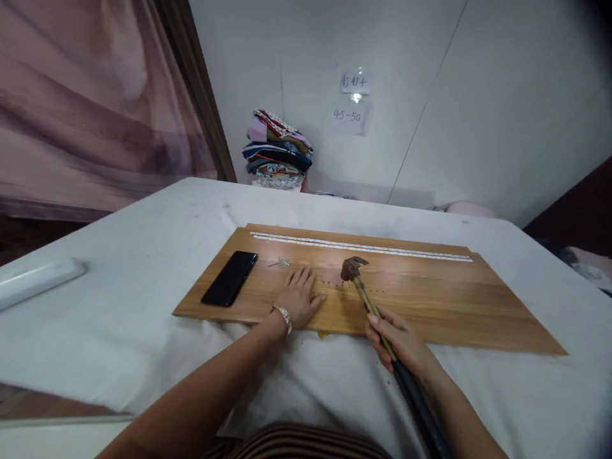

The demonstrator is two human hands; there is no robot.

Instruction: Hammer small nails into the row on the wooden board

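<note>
The fingers (377,328) of the right hand (399,341) are curled tight around the handle of a hammer (366,296), gripping it about the middle; the fingers (302,278) of the left hand (299,296) lie flat and spread on the wood, holding nothing.

The table (143,255) is covered with a white cloth, soft and a little wrinkled near the front edge; on it lies a long wooden board (430,299), thin and rectangular, with a warm grain and a light shine. Along its far edge runs a narrow pale strip (358,247) (perhaps a measuring tape, I cannot read it). A black phone (229,278), smooth and glossy, lies on the left part of the board.

The hammer has a dark, rusty-looking head, which rests on the board just right of the left hand; its handle is pale wood above the grip and black below. Beside the head a short row of small dark dots (356,288) crosses the wood; I judge these to be nails already driven in, or their holes. A few loose nails (280,262), thin and silvery, lie near the phone, so the work seems begun and not finished.
</note>
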